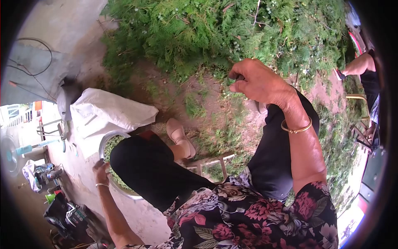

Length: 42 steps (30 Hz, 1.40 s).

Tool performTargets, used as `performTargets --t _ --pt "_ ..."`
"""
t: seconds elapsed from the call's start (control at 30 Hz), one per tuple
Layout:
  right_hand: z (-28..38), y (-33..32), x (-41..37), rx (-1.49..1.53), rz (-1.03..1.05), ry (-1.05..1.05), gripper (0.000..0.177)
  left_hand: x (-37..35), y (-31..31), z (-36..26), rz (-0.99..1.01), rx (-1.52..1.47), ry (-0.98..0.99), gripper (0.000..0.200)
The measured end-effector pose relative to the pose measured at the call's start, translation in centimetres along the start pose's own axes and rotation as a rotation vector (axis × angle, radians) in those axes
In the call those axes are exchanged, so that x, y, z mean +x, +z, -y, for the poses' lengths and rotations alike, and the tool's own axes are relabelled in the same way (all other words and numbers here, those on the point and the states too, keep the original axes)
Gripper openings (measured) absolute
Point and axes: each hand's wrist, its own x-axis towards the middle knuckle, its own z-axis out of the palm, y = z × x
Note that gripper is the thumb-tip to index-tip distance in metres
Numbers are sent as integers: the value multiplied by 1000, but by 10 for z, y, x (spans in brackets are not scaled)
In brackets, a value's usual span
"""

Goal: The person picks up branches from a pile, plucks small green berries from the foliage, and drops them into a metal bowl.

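My right hand (258, 81) is raised at the near edge of a big heap of green conifer branches (199, 37) dotted with small pale berries. Its fingers are curled, with a gap between thumb and forefinger, and nothing shows in that gap. A gold bangle (297, 127) circles that wrist. Low on the left, my left hand (101, 171) is at the outer rim of a round metal basin (102, 145). Its fingers look bent together; whether they hold anything is too small to see. Small green berries (111, 145) lie in the basin, partly hidden behind my knee.
A white sack (110, 108) lies beyond the basin. Between my legs is a wooden stool frame (212, 162). Loose green sprigs (195, 103) litter the ground. A light-blue fan (18, 151) and clutter stand at left. Another person's leg (360, 64) shows at right.
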Motion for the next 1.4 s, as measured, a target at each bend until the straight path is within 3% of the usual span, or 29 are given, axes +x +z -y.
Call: performTargets --t 0.07,0.1,0.13,0.17,0.27,0.33,0.37,0.43,0.57,0.6,0.67,0.7,0.77,0.8,0.97,1.0,1.03,1.07,1.1,1.17,1.2,1.23,1.3,1.33,1.4 --pt "-4 1 -5 -25 -71 7 23 22 14 -20 -31 -59 111 42" --pt "-6 3 -7 -47 -138 4 22 32 18 -40 141 39 348 38" --pt "-7 2 -9 -47 -138 11 22 29 43 -70 116 -31 423 39" --pt "-7 -1 -11 -115 -141 47 20 1 75 -129 164 103 379 41" --pt "-5 -10 -21 -193 -153 147 18 -19 169 -203 493 213 573 41" --pt "-10 -8 -29 -200 -162 216 20 -27 249 -223 664 425 746 27" --pt "-14 -6 -33 -257 -162 155 21 -24 292 -215 581 631 1159 25" --pt "-16 -1 -40 -313 -155 100 23 -34 381 -187 677 656 1263 18" --pt "-8 11 -46 -469 244 -123 20 -68 513 -90 871 515 953 19" --pt "-7 19 -49 -497 231 -138 19 -77 531 -72 885 512 947 19" --pt "-4 28 -49 -490 285 -116 15 -96 556 -47 715 525 893 31" --pt "-4 31 -49 -471 275 -113 12 -105 567 -46 734 522 886 31" --pt "-3 28 -45 -459 247 -115 18 -122 584 -45 590 764 702 47" --pt "-3 26 -43 -450 207 -139 25 -128 588 -48 568 827 730 58" --pt "-11 26 -40 -445 151 -89 27 -119 614 -40 552 910 711 53" --pt "-11 25 -40 -427 167 -82 25 -98 632 -6 558 796 714 46" --pt "-10 25 -39 -424 163 -84 25 -96 629 -13 557 682 716 39" --pt "-8 25 -38 -404 176 -46 23 -98 618 -16 533 730 918 24" --pt "-6 25 -39 -385 190 -11 21 -95 608 -18 524 729 922 24" --pt "-11 33 -43 -418 186 -12 19 -84 585 -22 884 322 269 14" --pt "-12 35 -46 -448 186 -6 17 -85 570 -28 939 63 5 8" --pt "-12 33 -47 -447 178 -18 17 -85 554 -36 927 63 14 8" --pt "-15 25 -42 -519 227 -20 15 -84 520 -46 1109 -592 -541 16" --pt "-15 20 -41 -501 197 -16 13 -83 511 -44 1271 -821 -650 29" --pt "-15 12 -38 -529 181 -14 13 -98 493 -63 1325 -909 -610 36"
